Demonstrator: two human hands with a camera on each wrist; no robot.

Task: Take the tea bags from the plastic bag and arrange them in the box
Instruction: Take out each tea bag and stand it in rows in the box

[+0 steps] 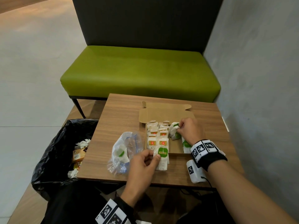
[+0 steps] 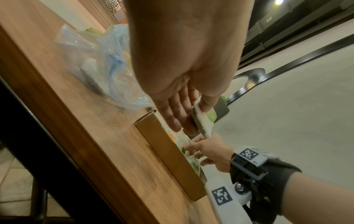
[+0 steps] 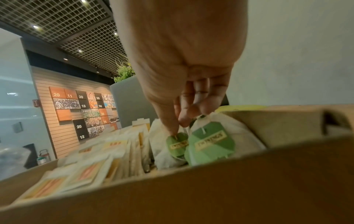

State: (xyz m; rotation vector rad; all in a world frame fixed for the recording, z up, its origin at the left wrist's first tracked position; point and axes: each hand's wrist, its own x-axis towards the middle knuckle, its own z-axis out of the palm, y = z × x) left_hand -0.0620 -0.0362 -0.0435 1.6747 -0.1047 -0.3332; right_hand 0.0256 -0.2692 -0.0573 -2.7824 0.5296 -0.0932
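Observation:
An open cardboard box (image 1: 174, 150) lies on the wooden table (image 1: 123, 113). Rows of orange-tagged tea bags (image 1: 157, 135) fill its left part, and green-tagged tea bags (image 1: 174, 131) stand at its right. My right hand (image 1: 178, 129) reaches into the box and pinches a green-tagged tea bag (image 3: 177, 145) by its top between thumb and fingers (image 3: 170, 125). My left hand (image 1: 153, 156) holds a small stack of green-tagged tea bags (image 1: 162, 157) over the box's near left corner, thumb on top (image 2: 207, 104). The clear plastic bag (image 1: 124, 152), still holding tea bags, lies left of the box.
A bin with a black liner (image 1: 59, 152) stands at the table's left edge. A green bench (image 1: 140, 73) sits behind the table, and a grey wall (image 1: 258, 78) runs along the right. The box's lid (image 1: 165, 112) lies open towards the bench.

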